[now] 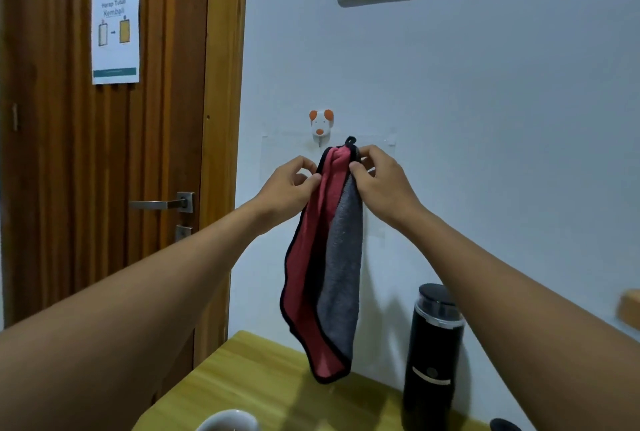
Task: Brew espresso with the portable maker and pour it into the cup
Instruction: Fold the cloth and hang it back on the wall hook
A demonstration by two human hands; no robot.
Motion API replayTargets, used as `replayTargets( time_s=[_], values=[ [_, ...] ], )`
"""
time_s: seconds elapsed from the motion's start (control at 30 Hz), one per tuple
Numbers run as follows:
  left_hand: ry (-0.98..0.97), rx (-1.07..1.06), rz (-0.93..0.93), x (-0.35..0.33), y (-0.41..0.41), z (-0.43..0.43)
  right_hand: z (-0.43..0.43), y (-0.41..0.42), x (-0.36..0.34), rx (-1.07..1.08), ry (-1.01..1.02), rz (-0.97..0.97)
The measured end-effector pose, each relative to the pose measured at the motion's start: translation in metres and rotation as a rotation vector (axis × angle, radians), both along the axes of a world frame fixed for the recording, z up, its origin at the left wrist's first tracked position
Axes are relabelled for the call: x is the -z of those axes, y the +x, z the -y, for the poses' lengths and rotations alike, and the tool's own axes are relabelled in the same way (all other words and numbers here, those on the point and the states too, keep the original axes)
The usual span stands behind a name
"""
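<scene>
Left hand (pixel 294 181) and right hand (pixel 377 177) both pinching the cloth (pixel 329 274), portable maker (pixel 433 354) way down below

Left hand has the red and grey cloth's left edge, right hand has its top by the black loop, just under the little dog hook (pixel 321 125) mid frame. Black portable maker stands upright on the wooden bench (pixel 270 378) at lower right, under the right forearm, well apart from both hands. White cup (pixel 228 422) peeks in at the bottom edge, left of it.
</scene>
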State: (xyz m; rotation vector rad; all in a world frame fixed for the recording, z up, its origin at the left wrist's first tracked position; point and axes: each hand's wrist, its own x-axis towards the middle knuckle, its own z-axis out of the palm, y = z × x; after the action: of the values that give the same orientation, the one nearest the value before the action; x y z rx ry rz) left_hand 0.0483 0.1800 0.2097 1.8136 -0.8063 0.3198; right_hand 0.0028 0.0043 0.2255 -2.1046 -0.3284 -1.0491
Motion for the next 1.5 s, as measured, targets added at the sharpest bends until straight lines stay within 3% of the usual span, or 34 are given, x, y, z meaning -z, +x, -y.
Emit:
replayTargets(
  time_s=[0.27, 0.77, 0.93, 1.1, 1.23, 1.33, 1.5],
  values=[
    [0.124, 0.094, 0.027, 0.014, -0.069, 0.015, 0.015, -0.082, 0.029, 0.018, 0.094, -0.008],
    [0.107, 0.167, 0.046, 0.142, -0.159, 0.068, 0.06, -0.218, 0.132, 0.189, 0.049, -0.246],
    [0.207, 0.218, -0.016, 0.181, -0.175, 0.057, 0.047, -0.24, 0.181, 0.114, 0.073, -0.298],
    [0.307, 0.33, -0.244, 0.225, -0.185, 0.026, 0.02, -0.255, 0.233, -0.075, 0.152, -0.479],
    [0.504, 0.447, -0.381, 0.257, -0.186, 0.001, 0.013, -0.264, 0.258, -0.15, 0.279, -0.836],
    [0.657, 0.468, -0.418, 0.277, -0.182, -0.01, 0.017, -0.264, 0.278, -0.007, 0.117, -0.915],
    [0.448, 0.281, -0.398, 0.296, -0.177, -0.016, 0.019, -0.256, 0.316, 0.25, -0.16, -0.867]
  ],
)
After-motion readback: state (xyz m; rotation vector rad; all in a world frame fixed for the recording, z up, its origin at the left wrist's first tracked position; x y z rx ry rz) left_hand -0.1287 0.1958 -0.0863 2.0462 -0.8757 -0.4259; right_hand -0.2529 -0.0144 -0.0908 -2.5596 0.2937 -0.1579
